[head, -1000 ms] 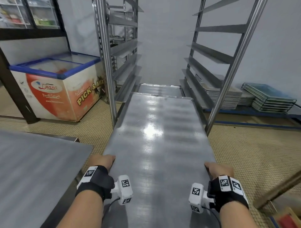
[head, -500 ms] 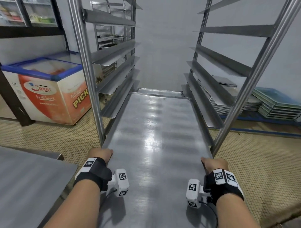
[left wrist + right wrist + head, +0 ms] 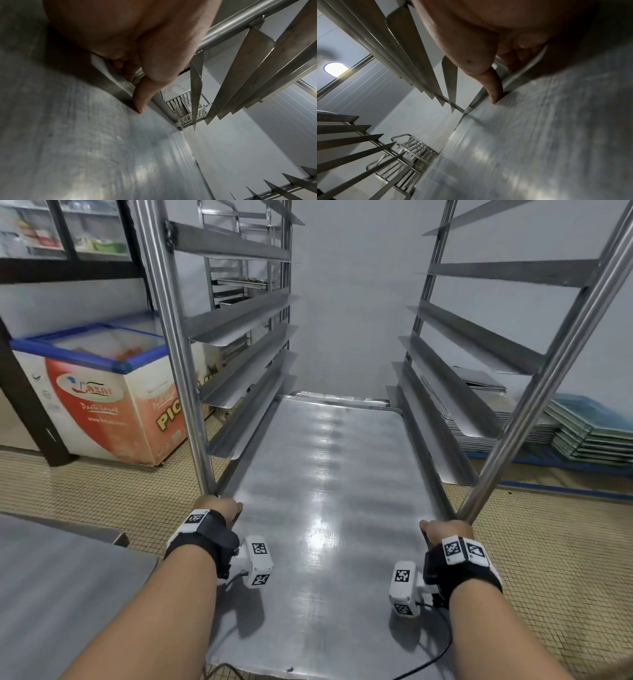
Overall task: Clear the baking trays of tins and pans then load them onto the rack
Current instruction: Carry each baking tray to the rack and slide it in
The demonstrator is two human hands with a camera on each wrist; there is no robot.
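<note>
A long bare steel baking tray [image 3: 329,501] lies level between the runners of the tall steel rack [image 3: 171,344], its far part inside and its near part sticking out toward me. My left hand [image 3: 219,508] grips the tray's left edge beside the rack's front left post. My right hand [image 3: 445,534] grips the right edge by the front right post [image 3: 548,378]. In the left wrist view the thumb [image 3: 142,97] lies on the tray [image 3: 85,148] with fingers curled under the rim. The right wrist view shows the same grip on the tray [image 3: 539,135]. Another tray [image 3: 339,397] sits lower at the back.
A chest freezer [image 3: 102,398] stands left of the rack. A steel table [image 3: 58,594] is at my near left. Stacks of trays [image 3: 513,419] and green boards [image 3: 592,433] lie on the floor to the right. Angled runners [image 3: 239,316] line both rack sides.
I have stepped closer and the tray has slid further into the rack. Both hands, still on its edges, now sit right at the front posts.
</note>
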